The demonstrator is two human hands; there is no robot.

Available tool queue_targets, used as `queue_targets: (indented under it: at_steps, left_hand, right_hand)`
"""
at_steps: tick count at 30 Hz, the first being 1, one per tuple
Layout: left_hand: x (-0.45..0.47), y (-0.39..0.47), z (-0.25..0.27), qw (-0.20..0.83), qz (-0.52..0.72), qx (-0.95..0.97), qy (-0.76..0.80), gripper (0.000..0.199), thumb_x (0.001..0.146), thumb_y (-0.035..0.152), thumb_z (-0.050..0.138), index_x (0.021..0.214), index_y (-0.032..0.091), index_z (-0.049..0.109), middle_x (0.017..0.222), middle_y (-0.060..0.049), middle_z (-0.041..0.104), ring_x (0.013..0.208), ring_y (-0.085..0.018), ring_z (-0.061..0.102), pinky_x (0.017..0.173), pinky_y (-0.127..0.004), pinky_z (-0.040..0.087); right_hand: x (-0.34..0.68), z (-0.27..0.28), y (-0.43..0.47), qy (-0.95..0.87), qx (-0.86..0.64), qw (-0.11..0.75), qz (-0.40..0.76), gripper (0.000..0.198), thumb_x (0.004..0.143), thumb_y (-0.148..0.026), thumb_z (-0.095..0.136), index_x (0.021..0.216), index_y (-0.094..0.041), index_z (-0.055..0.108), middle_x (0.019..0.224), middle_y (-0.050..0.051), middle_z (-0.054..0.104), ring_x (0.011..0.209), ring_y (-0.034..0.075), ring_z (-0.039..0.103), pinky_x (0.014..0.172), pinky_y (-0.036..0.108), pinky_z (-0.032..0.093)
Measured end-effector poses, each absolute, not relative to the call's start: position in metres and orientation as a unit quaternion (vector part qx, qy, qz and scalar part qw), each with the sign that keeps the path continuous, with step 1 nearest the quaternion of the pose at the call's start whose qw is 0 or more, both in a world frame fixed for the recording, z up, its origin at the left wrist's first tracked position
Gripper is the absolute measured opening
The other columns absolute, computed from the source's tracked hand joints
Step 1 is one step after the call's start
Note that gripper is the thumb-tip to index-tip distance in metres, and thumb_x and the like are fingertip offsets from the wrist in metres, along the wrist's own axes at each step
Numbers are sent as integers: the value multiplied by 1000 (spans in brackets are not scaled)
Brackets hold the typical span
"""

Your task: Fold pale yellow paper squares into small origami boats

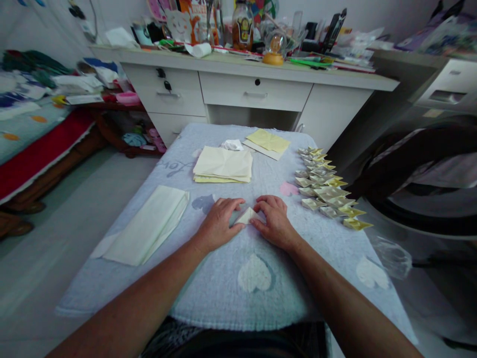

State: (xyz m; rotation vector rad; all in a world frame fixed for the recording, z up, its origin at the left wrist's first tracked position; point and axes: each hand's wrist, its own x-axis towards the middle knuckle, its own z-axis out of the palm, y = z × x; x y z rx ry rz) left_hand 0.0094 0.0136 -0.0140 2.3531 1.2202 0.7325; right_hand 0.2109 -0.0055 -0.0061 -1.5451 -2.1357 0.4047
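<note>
Between my hands, on the cloth-covered table, is a small cream paper (247, 216) folded into a triangle. My left hand (220, 222) pinches its left corner with curved fingers and thumb. At the opposite corner, my right hand (275, 219) grips the paper in the same way. Several small folded paper boats (328, 191), cream and yellow, stand in rows to the right. Beyond my hands lies a stack of creased cream sheets (223, 163). Farther back are a yellow sheet (267, 140) on a white one and a crumpled white paper (232, 145).
A long folded whitish sheet (149, 226) lies left on the blue tablecloth (208, 288). Clear plastic (392, 256) hangs by the right edge. A cluttered white desk (257, 92) stands behind, a washing machine (443, 149) to the right, and a bed (44, 134) to the left.
</note>
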Motion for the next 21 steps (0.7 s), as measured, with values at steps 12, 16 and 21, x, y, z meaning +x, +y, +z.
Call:
queue_targets:
  at_steps: [12, 16, 21]
  left_hand:
    - [13, 13, -4, 226, 262, 839, 421, 10, 88, 24, 57, 79, 19, 59, 79, -1, 62, 83, -19, 53, 79, -34, 41]
    - [16, 10, -3, 277, 288, 810, 430, 9, 88, 26, 57, 84, 19, 61, 78, -1, 59, 80, -17, 55, 74, -30, 42]
    - [16, 7, -2, 326, 344, 773, 421, 25, 79, 19, 67, 104, 20, 63, 90, -1, 63, 87, -17, 59, 82, -30, 45]
  right_hand:
    - [211, -3, -7, -751, -505, 342, 254, 33, 82, -21, 60, 114, -19, 52, 93, 3, 63, 89, 18, 56, 86, 34, 40]
    - [212, -1, -6, -735, -481, 367, 304, 10, 85, -28, 59, 91, -19, 61, 83, 3, 63, 83, 18, 56, 80, 31, 40]
    - [216, -1, -3, -627, -460, 419, 468, 17, 85, -35, 61, 84, -18, 60, 76, -1, 59, 71, 14, 52, 68, 27, 39]
